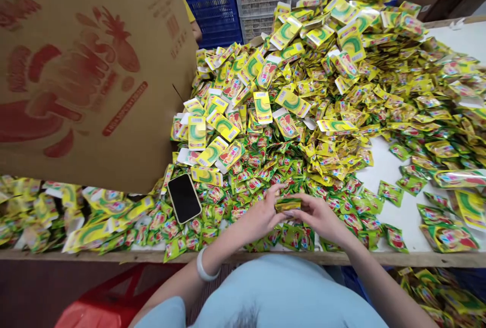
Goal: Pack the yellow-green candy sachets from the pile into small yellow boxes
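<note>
A small sachet (287,203) is held between the fingers of the left hand (261,219) and the right hand (319,216), just above the near edge of the table (398,166), with both hands closed on its ends. It is judged to be light, thin and soft, with a smooth foil that may slip, so it is best pinched at the flat sealed edges, not in the middle. At 12 o'clock from the hands the big pile (322,90) is spread, at 10 o'clock a phone (184,198) is laid, and behind it a carton (87,70) is leaned.
</note>
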Motion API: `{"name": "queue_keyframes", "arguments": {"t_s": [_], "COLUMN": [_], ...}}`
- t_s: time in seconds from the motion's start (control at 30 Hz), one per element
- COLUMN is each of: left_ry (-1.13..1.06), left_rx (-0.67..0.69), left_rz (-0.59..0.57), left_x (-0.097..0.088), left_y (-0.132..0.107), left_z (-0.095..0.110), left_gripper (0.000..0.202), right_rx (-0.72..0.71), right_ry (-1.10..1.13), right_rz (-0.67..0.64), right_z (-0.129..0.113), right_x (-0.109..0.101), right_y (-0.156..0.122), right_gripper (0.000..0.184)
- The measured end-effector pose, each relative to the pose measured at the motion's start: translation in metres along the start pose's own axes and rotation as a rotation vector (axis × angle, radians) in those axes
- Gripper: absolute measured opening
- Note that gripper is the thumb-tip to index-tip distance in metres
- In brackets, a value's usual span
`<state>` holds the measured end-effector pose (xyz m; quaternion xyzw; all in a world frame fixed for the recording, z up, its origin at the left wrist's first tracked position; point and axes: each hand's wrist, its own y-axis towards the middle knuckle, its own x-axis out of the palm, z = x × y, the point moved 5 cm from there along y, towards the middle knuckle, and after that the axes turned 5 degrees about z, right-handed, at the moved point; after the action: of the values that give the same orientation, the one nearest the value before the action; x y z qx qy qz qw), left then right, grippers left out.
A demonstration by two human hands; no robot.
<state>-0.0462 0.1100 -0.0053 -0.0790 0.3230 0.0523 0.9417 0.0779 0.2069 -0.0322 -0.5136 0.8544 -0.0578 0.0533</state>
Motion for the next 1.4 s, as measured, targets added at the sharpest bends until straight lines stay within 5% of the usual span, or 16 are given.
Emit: {"name": "queue_keyframes", "arguments": {"t_s": [0.1, 0.23, 0.33, 0.4, 0.57, 0.63, 0.77, 0.9, 1.0, 1.1, 1.23, 1.33, 1.4], "left_ry": [0.202, 0.612, 0.721, 0.717, 0.592, 0.477, -0.112, -0.550, -0.457, -0.170, 0.217, 0.400, 0.449], "left_rx": [0.046, -0.079, -0.205, -0.088, 0.456, 0.533, 0.325, 0.018, -0.043, 0.066, 0.182, 0.114, 0.057], "left_rz": [0.162, 0.607, 0.586, 0.532, 0.335, 0.381, 0.653, 0.649, 0.770, 0.752, 0.515, 0.304, 0.221], "left_x": [-0.031, -0.107, -0.130, -0.123, -0.072, -0.061, -0.046, -0.002, 0.000, -0.015, -0.017, -0.007, -0.004], "left_y": [0.004, 0.008, 0.015, 0.020, 0.014, 0.012, 0.027, 0.051, 0.048, 0.044, 0.054, 0.066, 0.070], "left_z": [-0.017, -0.060, -0.088, -0.081, -0.019, -0.005, -0.021, -0.049, -0.049, -0.030, -0.002, 0.002, 0.000], "left_gripper": [0.066, 0.071, 0.079, 0.078, 0.060, 0.067, 0.118, 0.082, 0.064, 0.041, 0.034, 0.059, 0.056], "right_rx": [-0.023, 0.038, 0.121, 0.171, 0.194, 0.155, 0.117, 0.183, 0.185, 0.190, 0.216, 0.187, 0.161], "right_ry": [-0.112, 0.042, 0.228, 0.328, 0.480, 0.548, 0.750, 0.719, 0.618, 0.577, 0.557, 0.553, 0.545], "right_rz": [0.125, 0.273, 0.287, 0.280, 0.243, 0.258, 0.341, 0.354, 0.410, 0.467, 0.527, 0.557, 0.593], "right_z": [0.005, 0.011, 0.012, 0.010, -0.004, -0.009, -0.005, 0.012, 0.027, 0.039, 0.049, 0.050, 0.047], "right_x": [-0.012, -0.036, -0.041, -0.035, -0.017, -0.015, -0.015, -0.007, -0.014, -0.027, -0.038, -0.042, -0.046], "right_y": [-0.003, -0.009, -0.008, -0.004, 0.008, 0.008, 0.004, 0.001, -0.006, -0.015, -0.025, -0.030, -0.034], "right_gripper": [0.028, 0.030, 0.034, 0.039, 0.039, 0.034, 0.032, 0.033, 0.034, 0.036, 0.041, 0.038, 0.036]}}
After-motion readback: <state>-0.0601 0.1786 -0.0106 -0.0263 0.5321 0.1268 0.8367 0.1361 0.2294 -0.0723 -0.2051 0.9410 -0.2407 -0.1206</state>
